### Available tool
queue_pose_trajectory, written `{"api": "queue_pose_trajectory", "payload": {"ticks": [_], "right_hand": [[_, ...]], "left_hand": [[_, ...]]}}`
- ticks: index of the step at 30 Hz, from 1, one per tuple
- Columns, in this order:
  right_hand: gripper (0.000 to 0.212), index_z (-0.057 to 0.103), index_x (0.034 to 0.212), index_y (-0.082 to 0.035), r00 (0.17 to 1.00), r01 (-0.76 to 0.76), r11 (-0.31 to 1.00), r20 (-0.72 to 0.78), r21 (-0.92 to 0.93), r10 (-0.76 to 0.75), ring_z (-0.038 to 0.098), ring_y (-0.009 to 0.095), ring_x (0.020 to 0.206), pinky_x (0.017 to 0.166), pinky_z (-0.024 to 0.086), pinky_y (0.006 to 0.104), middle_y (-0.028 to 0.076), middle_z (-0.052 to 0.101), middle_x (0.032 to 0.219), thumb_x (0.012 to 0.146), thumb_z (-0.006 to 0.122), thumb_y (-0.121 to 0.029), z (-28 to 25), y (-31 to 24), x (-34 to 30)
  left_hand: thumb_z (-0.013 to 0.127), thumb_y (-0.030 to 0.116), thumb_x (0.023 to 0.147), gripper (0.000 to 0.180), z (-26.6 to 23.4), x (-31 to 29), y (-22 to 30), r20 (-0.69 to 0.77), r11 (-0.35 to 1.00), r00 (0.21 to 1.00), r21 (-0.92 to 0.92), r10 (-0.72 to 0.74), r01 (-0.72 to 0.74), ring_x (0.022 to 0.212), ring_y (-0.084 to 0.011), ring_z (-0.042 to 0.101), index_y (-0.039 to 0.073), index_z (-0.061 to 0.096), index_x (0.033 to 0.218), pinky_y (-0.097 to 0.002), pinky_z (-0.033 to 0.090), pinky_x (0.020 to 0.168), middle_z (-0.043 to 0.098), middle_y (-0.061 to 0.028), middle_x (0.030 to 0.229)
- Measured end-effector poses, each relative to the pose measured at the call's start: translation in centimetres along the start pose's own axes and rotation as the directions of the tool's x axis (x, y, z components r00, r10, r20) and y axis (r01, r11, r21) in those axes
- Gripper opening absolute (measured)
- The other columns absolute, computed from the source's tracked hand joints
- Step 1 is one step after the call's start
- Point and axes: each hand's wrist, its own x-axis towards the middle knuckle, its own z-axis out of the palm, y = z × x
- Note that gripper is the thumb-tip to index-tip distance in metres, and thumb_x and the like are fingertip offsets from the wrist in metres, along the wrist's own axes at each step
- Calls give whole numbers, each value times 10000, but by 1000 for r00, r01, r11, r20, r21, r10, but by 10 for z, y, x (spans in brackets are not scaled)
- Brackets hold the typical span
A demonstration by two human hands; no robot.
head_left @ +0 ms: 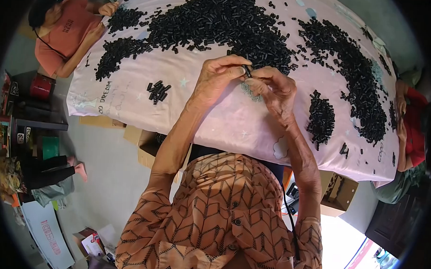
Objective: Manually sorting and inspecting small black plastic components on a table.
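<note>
Between my fingertips is a small black cylindrical plastic piece [246,70], held above the pink cloth near the middle of the table. My left hand [217,76] pinches it from the left. From the other side, the fingers of my right hand [273,87] close in a pinch at the same piece; whether they hold a second small part is hidden. Just below my hands lies a little heap of small silvery metal bits [251,92]. Beyond them spreads a large pile of black pieces [210,20]. A small cluster of black pieces [158,92] lies left of my left forearm.
Pink printed cloth [215,130] covers the table. More black heaps [322,118] lie at the right. One person in an orange shirt [69,30] works at the left edge, another in red [413,122] at the right. Cardboard boxes [339,193] stand under the table.
</note>
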Motion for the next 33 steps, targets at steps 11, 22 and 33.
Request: {"api": "queue_pose_trajectory", "payload": {"ticks": [11, 22, 33], "right_hand": [[171, 626, 825, -6, 938, 341, 897, 30, -281, -346, 565, 106, 605, 489, 455, 228, 62, 606, 765, 743, 766, -62, -3, 5, 6], [513, 593, 1074, -66, 946, 323, 852, 143, -412, -290, 593, 205, 771, 608, 509, 309, 98, 580, 991, 641, 845, -178, -3, -12, 7], [450, 570, 991, -35, 938, 343, 854, 190, -391, -290, 597, 238, 800, 617, 511, 338, 116, 572, 954, 657, 829, -188, -3, -2, 9]], "left_hand": [[634, -13, 824, 250, -5, 0, 4, 28, 993, 994, -50, -106, 108, 767, -129, 607, -42, 644, 1073, -246, 506, 709, 666, -93, 887], [612, -63, 823, 294, -10, -1, -3, 240, 963, 959, -184, -149, 195, 838, -160, 641, 7, 512, 1089, -261, 514, 735, 660, -114, 910], [636, -3, 825, 300, -11, 1, -1, 269, 957, 939, -133, -214, 256, 782, -125, 599, 12, 493, 1088, -226, 484, 686, 613, -70, 838]]}}
